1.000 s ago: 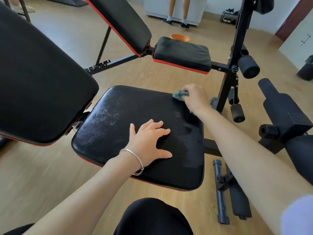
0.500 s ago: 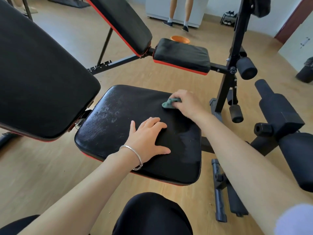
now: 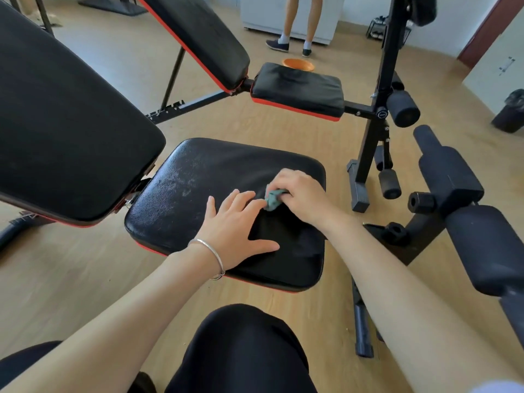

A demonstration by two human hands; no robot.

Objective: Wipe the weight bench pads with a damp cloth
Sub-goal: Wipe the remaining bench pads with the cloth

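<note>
While my right hand [image 3: 303,194] is clenching the crumpled green cloth [image 3: 272,199] at the black vinyl seat pad [image 3: 295,259]'s middle, my left hand [image 3: 235,228] is pressing flat, fingers spread, just beside it; the dusty patch [image 3: 184,182] is lying leftward of the cloth.

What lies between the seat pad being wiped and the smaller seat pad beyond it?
Only bare wooden floor separates the near seat pad from the smaller seat pad, per the head view.

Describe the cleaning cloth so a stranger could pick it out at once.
Find the near bench's square black seat pad, under both hands. Toward its right side the right hand grips a small crumpled cloth, just beyond the flat left hand. It is the only teal-green thing among black pads.
</note>
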